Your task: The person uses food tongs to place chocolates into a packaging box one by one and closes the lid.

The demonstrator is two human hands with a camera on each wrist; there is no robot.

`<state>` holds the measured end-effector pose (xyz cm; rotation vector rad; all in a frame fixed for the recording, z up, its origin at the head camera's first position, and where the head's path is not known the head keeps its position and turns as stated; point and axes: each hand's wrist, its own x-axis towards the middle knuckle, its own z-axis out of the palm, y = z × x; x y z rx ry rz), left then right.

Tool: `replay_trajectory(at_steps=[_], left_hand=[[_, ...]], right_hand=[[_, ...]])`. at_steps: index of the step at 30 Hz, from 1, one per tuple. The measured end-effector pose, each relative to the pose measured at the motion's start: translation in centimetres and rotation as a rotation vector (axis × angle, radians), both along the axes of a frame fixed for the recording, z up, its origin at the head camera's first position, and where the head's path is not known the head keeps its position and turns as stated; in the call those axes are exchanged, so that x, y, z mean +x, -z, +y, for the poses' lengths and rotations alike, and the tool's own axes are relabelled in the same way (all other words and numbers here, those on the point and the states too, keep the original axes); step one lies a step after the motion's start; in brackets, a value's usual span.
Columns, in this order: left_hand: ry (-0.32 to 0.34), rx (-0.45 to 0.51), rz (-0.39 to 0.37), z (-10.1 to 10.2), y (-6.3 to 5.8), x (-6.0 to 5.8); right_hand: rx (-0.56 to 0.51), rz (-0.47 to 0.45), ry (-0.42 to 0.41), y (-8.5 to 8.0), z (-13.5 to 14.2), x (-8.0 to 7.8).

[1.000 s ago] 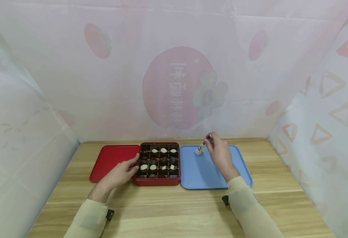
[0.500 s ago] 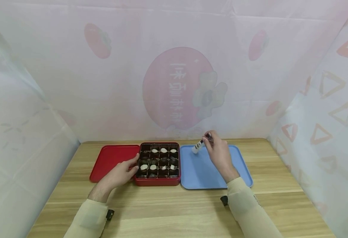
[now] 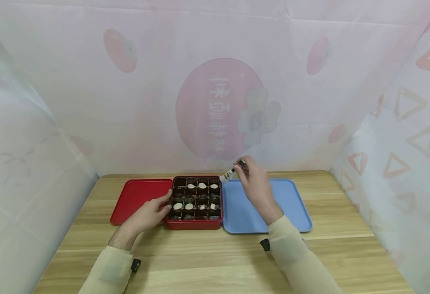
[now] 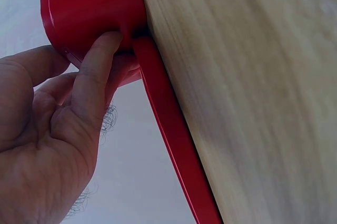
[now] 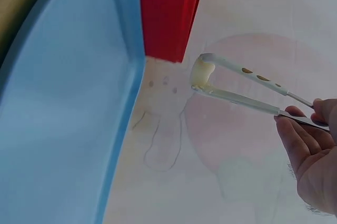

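Observation:
My left hand (image 3: 146,214) rests against the left wall of a red tin (image 3: 194,225), its fingertips on the tin's side in the left wrist view. Inside the tin, a dark divider (image 3: 180,182) forms small compartments, several of them with pale pieces (image 3: 189,207). My right hand (image 3: 254,181) holds white-tipped tongs (image 5: 239,101) by their thin metal handles. Between the tong tips a rounded cream-coloured piece (image 5: 201,71) is pinched. In the head view the tong tips are at the tin's back right corner.
A blue tray (image 3: 251,222) lies along the tin's right side. To the left lies a flat red lid (image 3: 137,196), partly behind my left hand. The wooden table (image 3: 200,261) ends at printed cloth walls (image 3: 145,122) at the back and sides.
My right hand has moved left with the tongs, from above the blue tray to the tin's back right corner. My left hand stays in place.

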<state>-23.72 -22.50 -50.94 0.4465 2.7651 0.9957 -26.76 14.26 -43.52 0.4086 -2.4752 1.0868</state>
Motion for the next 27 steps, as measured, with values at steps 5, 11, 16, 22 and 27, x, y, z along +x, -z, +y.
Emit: replay_trajectory(at_steps=[5, 11, 16, 22, 27], left_hand=[[-0.005, 0.004, -0.007, 0.1, -0.2, 0.0], [-0.007, -0.002, -0.007, 0.1, -0.2, 0.0], [-0.009, -0.015, 0.012, 0.1, -0.1, 0.0], [-0.004, -0.037, 0.037, 0.1, 0.0, -0.1], [0.001, -0.038, 0.042, 0.1, 0.0, -0.1]], right_hand=[[-0.019, 0.004, -0.050, -0.2, -2.3, 0.0], [-0.033, 0.001, -0.109, -0.1, -5.0, 0.1], [-0.045, -0.003, -0.143, 0.2, -7.1, -0.1], [-0.068, -0.013, -0.173, 0.8, -9.4, -0.4], [-0.085, -0.024, -0.191, 1.3, -10.9, -0.6]])
